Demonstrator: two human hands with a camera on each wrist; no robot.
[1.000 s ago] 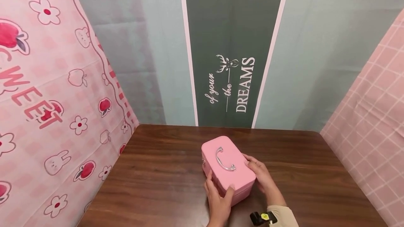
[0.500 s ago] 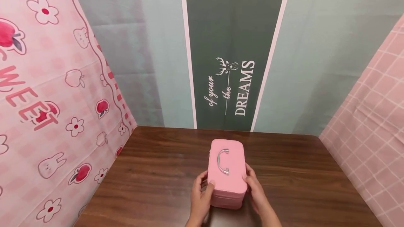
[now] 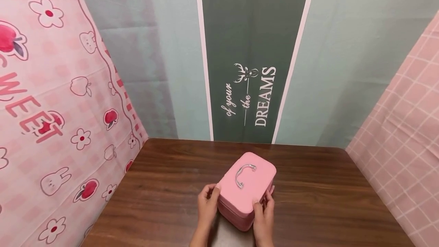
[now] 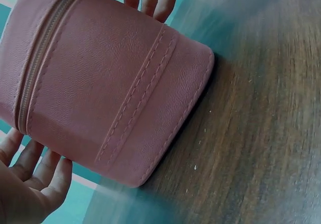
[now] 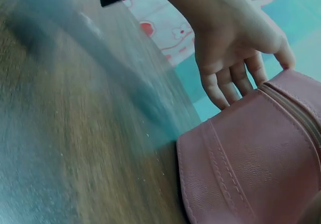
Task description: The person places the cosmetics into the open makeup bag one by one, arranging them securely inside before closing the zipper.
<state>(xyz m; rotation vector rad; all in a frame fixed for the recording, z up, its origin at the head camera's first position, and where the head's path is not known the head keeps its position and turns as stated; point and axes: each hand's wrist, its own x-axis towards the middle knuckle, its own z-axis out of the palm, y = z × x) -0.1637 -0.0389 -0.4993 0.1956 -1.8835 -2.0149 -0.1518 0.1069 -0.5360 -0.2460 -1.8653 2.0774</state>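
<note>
A pink vanity case (image 3: 245,205) with a silver curved handle (image 3: 239,174) on its lid stands on the table, set at an angle with its far end to the right. My left hand (image 3: 207,205) grips its left near corner, thumb at the lid's edge. At the right near side my right hand (image 3: 264,216) holds the case, thumb on the lid's edge and fingers along the side wall. A zipper (image 4: 37,63) runs below the lid in the left wrist view, and it looks shut. Stitched seams cross the wall of the case (image 5: 256,153) in the right wrist view.
The brown wooden table (image 3: 164,186) spreads around the case. Behind it hangs a green and grey cloth (image 3: 253,29) with white lettering. Pink printed cloth (image 3: 68,98) stands at the left, and pink checked cloth (image 3: 404,125) at the right.
The case has turned clockwise on the table: its far end swung from left to right. My left hand has shifted left, and my right hand has come nearer along the right side.
</note>
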